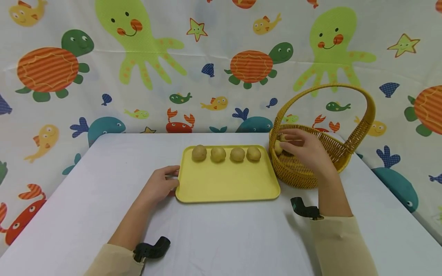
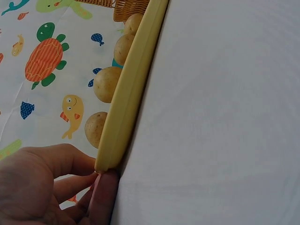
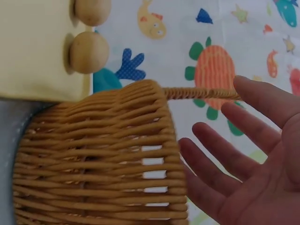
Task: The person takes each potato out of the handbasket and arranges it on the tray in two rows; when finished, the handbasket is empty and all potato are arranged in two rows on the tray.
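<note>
A yellow tray [image 1: 228, 180] lies on the white table, with several potatoes [image 1: 218, 154] in a row along its far side. At the tray's left edge, my left hand [image 1: 161, 184] grips the rim between thumb and fingers; the left wrist view shows this hand [image 2: 42, 183] at the tray's corner. My right hand [image 1: 304, 147] is over the wicker basket [image 1: 293, 176], fingers apart and reaching toward its left inner side, where potatoes [image 1: 278, 147] lie, partly hidden. Seen from the right wrist, the hand [image 3: 253, 164] has extended fingers, holding nothing, beside the basket rim.
The basket's tall arched handle [image 1: 328, 86] rises above my right hand. Behind the table hangs a cloth [image 1: 214, 38] printed with sea animals. A black wrist device [image 1: 152, 249] sits on my left wrist and another device [image 1: 305, 210] on my right.
</note>
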`<state>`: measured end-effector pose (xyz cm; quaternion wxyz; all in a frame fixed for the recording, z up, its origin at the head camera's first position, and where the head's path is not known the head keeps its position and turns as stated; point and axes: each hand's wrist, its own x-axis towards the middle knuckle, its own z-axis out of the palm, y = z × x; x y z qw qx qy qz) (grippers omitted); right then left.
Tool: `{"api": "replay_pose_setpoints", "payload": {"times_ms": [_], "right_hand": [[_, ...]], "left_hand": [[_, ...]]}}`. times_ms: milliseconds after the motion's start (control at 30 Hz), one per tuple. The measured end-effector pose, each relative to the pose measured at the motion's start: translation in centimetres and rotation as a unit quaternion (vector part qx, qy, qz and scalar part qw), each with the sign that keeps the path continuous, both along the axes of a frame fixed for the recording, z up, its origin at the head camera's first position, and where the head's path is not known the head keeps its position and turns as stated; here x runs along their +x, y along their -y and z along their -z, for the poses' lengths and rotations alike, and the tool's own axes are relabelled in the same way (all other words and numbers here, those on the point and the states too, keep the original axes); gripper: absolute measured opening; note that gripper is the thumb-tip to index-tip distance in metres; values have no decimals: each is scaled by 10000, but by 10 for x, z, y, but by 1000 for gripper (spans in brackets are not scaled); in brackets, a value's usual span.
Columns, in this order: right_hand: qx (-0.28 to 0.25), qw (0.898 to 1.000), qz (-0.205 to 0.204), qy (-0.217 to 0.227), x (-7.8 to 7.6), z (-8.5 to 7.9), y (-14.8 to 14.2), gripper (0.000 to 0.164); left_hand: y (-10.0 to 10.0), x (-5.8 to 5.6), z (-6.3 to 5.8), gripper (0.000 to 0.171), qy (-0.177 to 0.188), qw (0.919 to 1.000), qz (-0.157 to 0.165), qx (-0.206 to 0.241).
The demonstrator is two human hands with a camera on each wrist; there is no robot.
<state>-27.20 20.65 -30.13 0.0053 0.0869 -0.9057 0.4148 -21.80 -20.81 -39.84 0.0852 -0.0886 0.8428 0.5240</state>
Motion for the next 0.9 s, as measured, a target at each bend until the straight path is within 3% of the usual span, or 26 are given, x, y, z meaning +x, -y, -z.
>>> {"api": "replay_pose_setpoints", "payload": {"times_ms": [467,900], "right_hand": [[-29,9984,442,348,-14,22,-18,63],[559,9920,861,738,-27,32,-25,61]], "left_hand": [[1,1,1,66,62,10000,-40,5],[2,-2,1,65,38,10000,-20,-60]]}}
